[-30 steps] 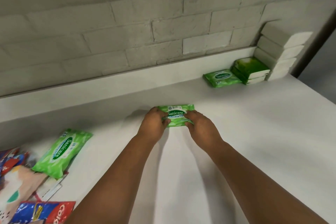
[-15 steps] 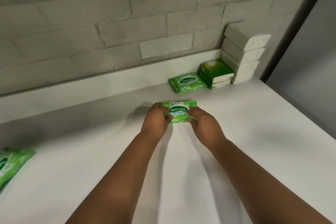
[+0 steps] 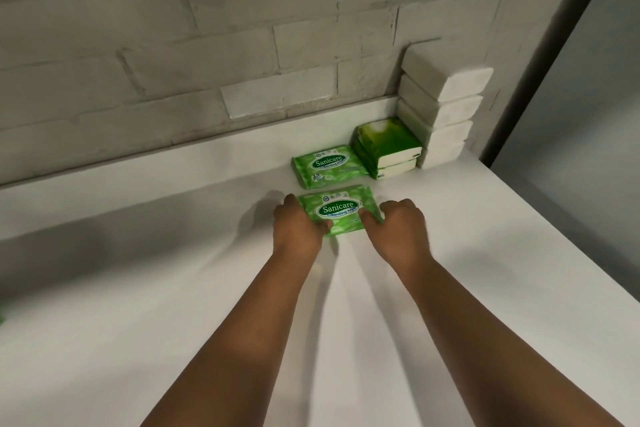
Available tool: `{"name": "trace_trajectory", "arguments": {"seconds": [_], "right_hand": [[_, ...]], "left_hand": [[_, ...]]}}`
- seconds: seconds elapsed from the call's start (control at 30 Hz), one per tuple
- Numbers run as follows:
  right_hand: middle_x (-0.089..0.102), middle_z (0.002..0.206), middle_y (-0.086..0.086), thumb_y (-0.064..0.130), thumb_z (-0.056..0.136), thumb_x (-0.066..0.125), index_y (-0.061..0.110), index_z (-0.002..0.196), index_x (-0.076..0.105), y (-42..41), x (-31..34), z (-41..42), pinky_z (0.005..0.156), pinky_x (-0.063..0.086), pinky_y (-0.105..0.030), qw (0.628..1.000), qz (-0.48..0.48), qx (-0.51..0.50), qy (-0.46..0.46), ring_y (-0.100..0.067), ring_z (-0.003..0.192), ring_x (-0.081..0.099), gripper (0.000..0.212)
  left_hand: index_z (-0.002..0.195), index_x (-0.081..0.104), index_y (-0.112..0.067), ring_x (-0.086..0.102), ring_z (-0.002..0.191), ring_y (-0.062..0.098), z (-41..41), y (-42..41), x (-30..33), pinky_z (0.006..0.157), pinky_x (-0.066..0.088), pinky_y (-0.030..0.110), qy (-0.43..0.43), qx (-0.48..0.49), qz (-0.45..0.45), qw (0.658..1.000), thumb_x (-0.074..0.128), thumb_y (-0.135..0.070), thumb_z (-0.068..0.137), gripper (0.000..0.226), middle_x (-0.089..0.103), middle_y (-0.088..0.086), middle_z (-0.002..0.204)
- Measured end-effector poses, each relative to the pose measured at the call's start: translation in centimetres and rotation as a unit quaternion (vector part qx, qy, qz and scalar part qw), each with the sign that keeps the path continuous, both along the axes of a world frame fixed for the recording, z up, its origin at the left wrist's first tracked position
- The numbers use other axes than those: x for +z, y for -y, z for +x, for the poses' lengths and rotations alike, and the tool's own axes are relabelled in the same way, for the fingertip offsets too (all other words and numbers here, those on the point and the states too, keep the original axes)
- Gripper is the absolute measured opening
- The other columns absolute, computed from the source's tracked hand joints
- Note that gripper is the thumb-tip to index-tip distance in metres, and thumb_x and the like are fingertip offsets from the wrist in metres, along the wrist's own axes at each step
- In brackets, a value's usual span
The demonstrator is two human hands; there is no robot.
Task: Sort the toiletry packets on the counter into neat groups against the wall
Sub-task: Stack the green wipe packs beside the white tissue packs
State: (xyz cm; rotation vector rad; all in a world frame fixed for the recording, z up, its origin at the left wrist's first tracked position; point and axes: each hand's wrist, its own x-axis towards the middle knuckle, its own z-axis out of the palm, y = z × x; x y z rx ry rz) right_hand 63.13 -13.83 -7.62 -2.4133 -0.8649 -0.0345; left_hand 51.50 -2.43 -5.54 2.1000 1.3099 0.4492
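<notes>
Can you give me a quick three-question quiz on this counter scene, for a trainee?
1. True or false: both hands grip the held wipes packet.
2. Which stack stands tallest by the wall? A) white packs B) green packs
3. Fill in: the second wipes packet lies between the held one and the ____.

Key: 1 true; 2 A; 3 wall. Left hand, right hand.

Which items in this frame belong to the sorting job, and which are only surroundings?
Job:
held Sanicare packet, gripped by left hand and right hand
second Sanicare packet
green tissue packs
white packet stack

Surroundings:
counter
brick wall
</notes>
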Motion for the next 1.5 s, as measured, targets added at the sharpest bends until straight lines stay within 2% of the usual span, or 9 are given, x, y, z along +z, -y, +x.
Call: {"name": "trace_trajectory", "arguments": {"seconds": [0.13,0.33,0.47,0.53,0.63,0.8,1.03,1.13,1.5], "right_hand": [[0.066,0.08,-0.014,0.045,0.083,0.057,0.008,0.082,0.07,-0.7,0.3,0.6,0.073,0.047,-0.035,0.997,-0.016,0.009,-0.077,-0.033,0.081,0.06,0.04],[0.065,0.074,-0.015,0.02,0.085,0.062,0.002,0.079,0.065,-0.9,1.7,-0.2,0.065,0.045,-0.038,0.969,0.149,-0.018,-0.196,-0.033,0.073,0.058,0.02],[0.065,0.087,-0.009,0.022,0.087,0.061,0.009,0.097,0.068,-2.6,2.2,0.0,0.057,0.03,-0.025,0.969,0.191,-0.002,-0.156,-0.025,0.077,0.058,0.017],[0.062,0.099,-0.007,0.023,0.089,0.06,0.013,0.114,0.064,-3.9,2.4,0.5,0.063,0.03,-0.018,0.973,0.194,0.001,-0.126,-0.021,0.084,0.058,0.027],[0.062,0.105,-0.007,0.018,0.089,0.059,0.015,0.122,0.059,-5.7,2.5,1.3,0.071,0.039,-0.021,0.975,0.199,0.024,-0.091,-0.021,0.089,0.059,0.033],[0.061,0.11,-0.014,0.008,0.085,0.058,0.011,0.121,0.058,-7.4,1.8,2.7,0.085,0.047,-0.035,0.984,0.16,0.069,-0.029,-0.031,0.1,0.057,0.036],[0.06,0.084,-0.013,0.006,0.075,0.066,0.01,0.087,0.063,-8.3,1.0,2.7,0.067,0.045,-0.037,0.983,0.023,0.038,0.179,-0.035,0.083,0.055,0.013],[0.059,0.089,-0.011,0.004,0.071,0.064,0.011,0.083,0.061,-8.5,1.0,2.4,0.066,0.042,-0.037,0.97,0.001,0.027,0.243,-0.034,0.084,0.053,0.015],[0.066,0.097,-0.014,-0.005,0.071,0.067,0.004,0.098,0.069,-9.5,0.0,2.7,0.073,0.051,-0.037,0.981,0.052,0.087,0.168,-0.035,0.088,0.059,0.029]], "left_hand": [[0.101,0.064,-0.005,0.066,0.088,0.026,0.4,-0.8,-0.6,0.066,0.044,0.024,0.016,-0.014,-0.051,0.998,0.081,-0.03,0.069,0.044,0.07,0.008,0.098],[0.104,0.064,-0.011,0.069,0.08,0.018,-0.5,-0.7,-1.0,0.078,0.057,0.037,0.197,0.039,-0.143,0.969,0.077,-0.015,0.076,0.031,0.073,0.003,0.093],[0.118,0.056,-0.015,0.066,0.082,0.013,0.4,-2.1,0.5,0.08,0.055,0.032,0.237,0.063,-0.118,0.962,0.076,-0.015,0.077,0.045,0.066,-0.004,0.089],[0.123,0.052,-0.02,0.064,0.078,0.009,1.1,-3.1,1.0,0.078,0.053,0.029,0.238,0.074,-0.105,0.963,0.075,-0.017,0.078,0.051,0.064,-0.006,0.088],[0.124,0.052,-0.019,0.062,0.077,0.012,2.2,-4.5,1.3,0.077,0.051,0.028,0.241,0.069,-0.083,0.965,0.073,-0.014,0.079,0.05,0.066,-0.001,0.092],[0.113,0.058,-0.015,0.065,0.078,0.017,3.9,-6.7,0.5,0.08,0.055,0.036,0.235,0.062,-0.07,0.968,0.075,-0.009,0.076,0.041,0.069,0.006,0.095],[0.1,0.067,-0.014,0.067,0.084,0.022,4.9,-7.7,-1.2,0.082,0.055,0.04,0.231,0.085,-0.053,0.968,0.078,-0.015,0.073,0.029,0.07,0.005,0.09],[0.101,0.067,-0.012,0.067,0.084,0.023,5.2,-7.8,-1.3,0.082,0.055,0.04,0.222,0.088,-0.039,0.97,0.078,-0.018,0.073,0.031,0.071,0.006,0.092],[0.103,0.068,-0.01,0.067,0.084,0.024,5.9,-8.3,-0.8,0.082,0.054,0.037,0.191,0.064,-0.004,0.98,0.077,-0.022,0.074,0.031,0.071,0.008,0.092]]}}
